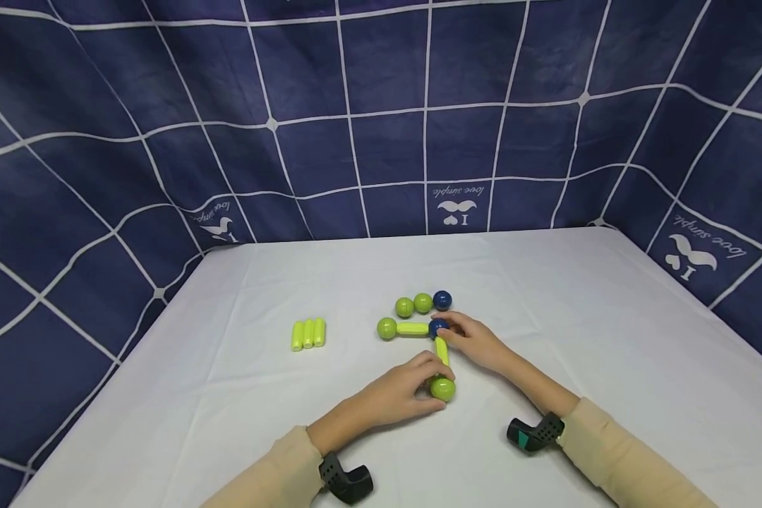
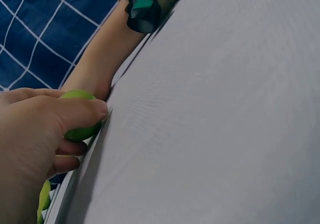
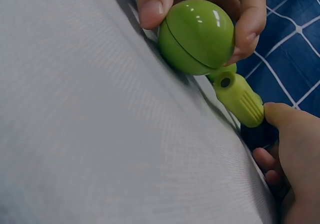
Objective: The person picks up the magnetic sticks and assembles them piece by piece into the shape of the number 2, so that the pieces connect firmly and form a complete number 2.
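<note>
My left hand [image 1: 394, 391] grips a glossy green ball [image 1: 443, 390] with thumb and fingers around it; the left wrist view shows the same ball [image 2: 80, 133]. Just beyond it lies a yellow-green rod [image 1: 442, 351], ridged in the right wrist view [image 3: 240, 100], running up to a dark blue ball [image 1: 437, 326]. Thumb and fingers of my right hand [image 1: 479, 344] pinch that blue ball. A second rod [image 1: 413, 329] extends left from it to another green ball [image 1: 386, 328], so the pieces form a corner. Whether the near rod is joined to its green ball cannot be seen.
Two loose green balls [image 1: 404, 307] and a blue ball [image 1: 442, 300] line up behind the corner shape. To the left, three yellow-green rods [image 1: 308, 334] lie side by side on the white-covered table [image 1: 241, 416]. Dark blue gridded cloth [image 1: 387, 134] hangs behind it.
</note>
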Tool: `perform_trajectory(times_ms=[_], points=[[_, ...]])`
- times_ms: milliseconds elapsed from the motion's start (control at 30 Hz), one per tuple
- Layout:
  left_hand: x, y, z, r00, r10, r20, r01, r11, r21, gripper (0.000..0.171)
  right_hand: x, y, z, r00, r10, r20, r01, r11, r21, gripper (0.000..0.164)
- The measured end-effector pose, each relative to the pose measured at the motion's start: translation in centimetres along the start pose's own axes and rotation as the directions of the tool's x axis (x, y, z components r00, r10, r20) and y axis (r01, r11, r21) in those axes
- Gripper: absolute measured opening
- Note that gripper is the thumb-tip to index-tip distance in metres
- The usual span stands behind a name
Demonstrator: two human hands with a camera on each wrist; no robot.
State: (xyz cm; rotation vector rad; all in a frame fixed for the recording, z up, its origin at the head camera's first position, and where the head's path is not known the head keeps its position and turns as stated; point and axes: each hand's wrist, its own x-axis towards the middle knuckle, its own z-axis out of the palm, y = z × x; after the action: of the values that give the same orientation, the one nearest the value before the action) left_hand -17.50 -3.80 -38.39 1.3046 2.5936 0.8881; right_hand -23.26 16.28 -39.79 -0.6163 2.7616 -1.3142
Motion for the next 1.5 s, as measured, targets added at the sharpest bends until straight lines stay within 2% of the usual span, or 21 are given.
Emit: perform_trajectory(times_ms=[200, 500, 700, 933, 1167, 1367, 1500], points=[[0.1, 0.1, 0.3, 0.999, 0.014, -0.028, -0.014, 1.0, -0.004, 0.035, -0.2, 0.0, 0.0, 0.999, 0.044, 0.014, -0.044, 0.999, 0.024, 0.039], [0.2, -0.1, 0.3, 0.997, -0.008, -0.074, 0.01, 1.0, 0.024, 0.034, -0.2, -0.3, 0.1, 0.999, 0.033, 0.028, -0.034, 0.999, 0.024, 0.038], [0.3, -0.2, 0.2, 0.997, -0.012, -0.074, 0.013, 1.0, 0.017, 0.034, -0.1, -0.3, 0.0, 0.999, 0.028, 0.028, -0.029, 0.999, 0.025, 0.037], [0.4, -0.5, 0.3, 0.995, -0.036, -0.097, 0.042, 0.997, 0.063, 0.041, -0.2, -0.2, 0.2, 0.999, 0.043, 0.004, -0.044, 0.998, 0.049, 0.042], [0.4, -0.6, 0.5, 0.992, -0.069, -0.101, 0.078, 0.993, 0.092, 0.042, -0.4, -0.6, 0.5, 0.998, 0.063, 0.029, -0.066, 0.993, 0.101, 0.049], [0.4, -0.7, 0.6, 0.992, -0.077, -0.101, 0.088, 0.991, 0.104, 0.041, -0.7, -1.0, 0.7, 0.999, 0.031, 0.031, -0.034, 0.991, 0.129, 0.05], [0.5, -0.8, 0.5, 0.991, -0.074, -0.109, 0.087, 0.989, 0.116, 0.041, -0.6, -1.1, 0.8, 0.999, -0.045, 0.009, 0.043, 0.99, 0.134, 0.041]])
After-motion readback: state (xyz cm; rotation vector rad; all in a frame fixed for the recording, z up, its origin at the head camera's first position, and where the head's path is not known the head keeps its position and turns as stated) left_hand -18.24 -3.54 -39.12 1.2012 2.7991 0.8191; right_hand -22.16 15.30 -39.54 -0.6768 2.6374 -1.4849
